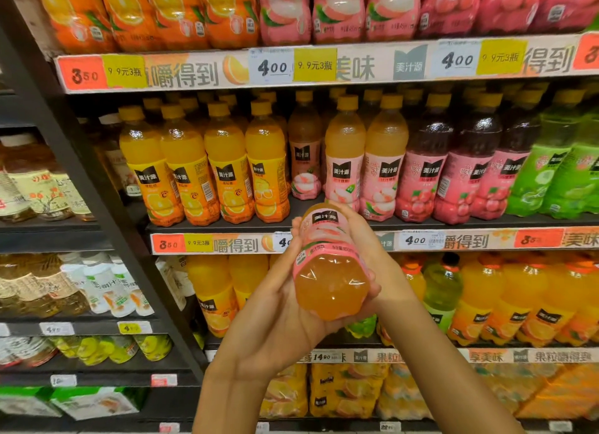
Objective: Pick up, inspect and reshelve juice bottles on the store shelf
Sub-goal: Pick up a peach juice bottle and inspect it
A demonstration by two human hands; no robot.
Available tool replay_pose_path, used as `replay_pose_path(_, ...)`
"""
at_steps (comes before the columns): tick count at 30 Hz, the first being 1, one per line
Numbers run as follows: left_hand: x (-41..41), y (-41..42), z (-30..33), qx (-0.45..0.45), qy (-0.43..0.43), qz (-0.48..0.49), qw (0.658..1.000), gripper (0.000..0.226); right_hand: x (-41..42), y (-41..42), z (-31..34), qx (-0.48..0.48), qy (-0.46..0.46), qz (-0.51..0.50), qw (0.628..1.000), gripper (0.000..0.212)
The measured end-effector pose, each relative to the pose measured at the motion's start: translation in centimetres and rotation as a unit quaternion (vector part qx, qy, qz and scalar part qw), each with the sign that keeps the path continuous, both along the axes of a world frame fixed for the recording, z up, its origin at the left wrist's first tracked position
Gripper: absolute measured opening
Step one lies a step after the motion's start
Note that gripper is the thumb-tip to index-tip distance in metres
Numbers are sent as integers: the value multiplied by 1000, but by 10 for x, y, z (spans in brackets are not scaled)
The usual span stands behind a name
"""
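I have both hands around a peach juice bottle [330,265], its base tipped toward me. My left grip [278,307] cups it; my right grip [369,255] wraps its far side, before the shelf [227,243].

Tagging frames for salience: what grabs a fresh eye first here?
The pink-labelled juice bottle at centre, tipped with its base toward the camera, held between the left hand and right hand. Behind it, the middle shelf carries a row of bright orange juice bottles on the left, with a gap in the pink-labelled row right above the held bottle. Yellow and red price tags mark the shelf edges.
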State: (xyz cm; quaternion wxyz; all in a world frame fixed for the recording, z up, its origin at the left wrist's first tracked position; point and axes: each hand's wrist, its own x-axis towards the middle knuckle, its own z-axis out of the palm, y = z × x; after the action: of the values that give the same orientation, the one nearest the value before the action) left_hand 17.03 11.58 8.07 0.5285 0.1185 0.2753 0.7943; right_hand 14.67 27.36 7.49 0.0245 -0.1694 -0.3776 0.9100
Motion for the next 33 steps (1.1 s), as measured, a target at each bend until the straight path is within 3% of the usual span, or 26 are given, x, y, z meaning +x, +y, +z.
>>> replay_pose_path(2,0,3,6,11,9,26,1000,67,-3,-1,2,-61,-2,17,998,51)
replay_pose_path(6,-6,5,19,37,80,38,995,33,-4,-4,17,-77,19,16,997,49)
replay_pose_path(7,-8,6,20,46,79,18,996,32,-6,-3,21,-66,32,15,997,54)
replay_pose_path(9,-8,-5,22,64,120,-15,991,41,-5,-4,32,-10,59,29,998,44)
replay_pose_path(12,-16,-22,9,23,196,18,980,57,-3,0,46,49,84,31,995,45)
replay_pose_path(15,-19,-26,3,1,271,31,962,52,2,-1,58,104,142,-4,984,39)
replay_pose_path(18,-18,-15,-1,-74,309,76,945,50,7,-9,70,194,187,-37,962,28)
replay_pose_path(22,-21,-5,-5,-106,356,112,922,76,17,-11,81,271,259,-65,925,22)
replay_pose_path(25,-26,-1,-2,-117,449,140,875,66,23,-10,83,329,304,-80,890,21)
replay_pose_path(30,-28,18,-11,-100,499,209,835,40,33,-8,76,405,343,-67,845,37)
replay_pose_path(33,-34,25,-15,-109,523,267,802,51,41,-4,68,449,344,-60,823,49)
